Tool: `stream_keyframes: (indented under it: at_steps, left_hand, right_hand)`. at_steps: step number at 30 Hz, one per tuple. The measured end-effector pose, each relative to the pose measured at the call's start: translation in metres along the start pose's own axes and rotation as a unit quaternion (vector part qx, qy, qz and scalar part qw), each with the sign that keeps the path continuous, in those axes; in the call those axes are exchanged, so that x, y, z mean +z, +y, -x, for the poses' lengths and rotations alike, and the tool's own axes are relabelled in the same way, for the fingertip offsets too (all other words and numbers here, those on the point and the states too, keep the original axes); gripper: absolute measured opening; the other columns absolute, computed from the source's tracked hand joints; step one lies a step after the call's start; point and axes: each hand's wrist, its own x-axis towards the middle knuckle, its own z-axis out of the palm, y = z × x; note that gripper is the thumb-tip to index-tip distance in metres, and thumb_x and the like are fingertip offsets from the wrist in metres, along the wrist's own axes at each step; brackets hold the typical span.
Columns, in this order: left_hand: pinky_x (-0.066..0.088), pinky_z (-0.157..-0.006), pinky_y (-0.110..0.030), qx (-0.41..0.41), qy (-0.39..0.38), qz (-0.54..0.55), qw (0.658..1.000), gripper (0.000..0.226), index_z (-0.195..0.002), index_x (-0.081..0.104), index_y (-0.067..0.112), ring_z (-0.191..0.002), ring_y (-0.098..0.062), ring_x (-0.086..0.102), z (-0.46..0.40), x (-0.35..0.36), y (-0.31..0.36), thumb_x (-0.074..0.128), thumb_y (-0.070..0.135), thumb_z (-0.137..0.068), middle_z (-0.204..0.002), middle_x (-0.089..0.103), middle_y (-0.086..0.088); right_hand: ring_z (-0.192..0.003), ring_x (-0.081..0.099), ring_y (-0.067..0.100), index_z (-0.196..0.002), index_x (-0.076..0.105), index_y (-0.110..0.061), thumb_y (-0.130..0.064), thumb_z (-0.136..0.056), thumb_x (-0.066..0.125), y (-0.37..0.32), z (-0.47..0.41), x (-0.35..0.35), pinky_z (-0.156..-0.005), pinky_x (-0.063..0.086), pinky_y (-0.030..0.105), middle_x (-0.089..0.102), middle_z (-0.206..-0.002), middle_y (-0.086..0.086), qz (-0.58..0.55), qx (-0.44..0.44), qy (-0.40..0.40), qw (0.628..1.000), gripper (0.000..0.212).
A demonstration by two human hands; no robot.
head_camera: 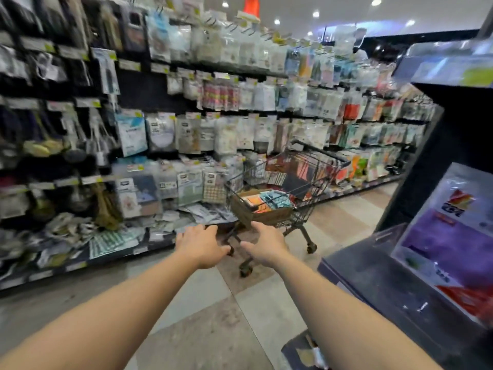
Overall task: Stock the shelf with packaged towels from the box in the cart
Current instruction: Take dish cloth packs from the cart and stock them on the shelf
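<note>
A dark wire shopping cart [314,169] stands in the aisle ahead of me. In its near end sits a brown cardboard box [266,216] holding several packaged towels [274,200] in orange, blue and white. Both my arms stretch forward toward it. My left hand [201,245] and my right hand [264,243] hover side by side below the box, fingers relaxed and empty, short of the cart. On the right, a black shelf [394,287] carries packaged towels [450,244] in purple and red.
A long wall of shelves [160,116] with hanging packaged goods runs along the left side of the aisle. The black shelf unit stands close at my right. Tiled floor [213,303] lies between me and the cart.
</note>
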Motion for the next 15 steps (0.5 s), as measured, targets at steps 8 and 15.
stream_keyframes:
  at_steps: [8, 15]
  left_hand:
    - [0.033, -0.114, -0.045, -0.044, 0.023, 0.000, 0.999, 0.071, -0.145, 0.039, 0.029, -0.139, -0.028, 0.037, -0.109, -0.028, 0.025, 0.047, 0.070, -0.087, -0.150, 0.044, -0.002]
    - [0.024, -0.119, -0.048, -0.044, 0.008, -0.001, 0.999, 0.079, -0.153, 0.028, 0.029, -0.145, -0.028, 0.030, -0.185, -0.026, 0.055, 0.047, 0.070, -0.089, -0.157, 0.035, -0.003]
  right_hand:
    - [-0.138, 0.037, 0.032, -0.150, 0.034, -0.032, -0.053, -0.088, 0.060, 0.017, -0.119, -0.028, -0.112, 0.036, 0.045, 0.042, -0.150, 0.004, -0.019, -0.019, -0.025, 0.999, 0.071]
    - [-0.139, 0.035, 0.032, -0.152, 0.032, -0.033, -0.050, -0.090, 0.060, 0.047, -0.197, -0.045, -0.114, 0.034, 0.046, 0.041, -0.150, 0.006, -0.031, -0.008, -0.037, 0.999, 0.070]
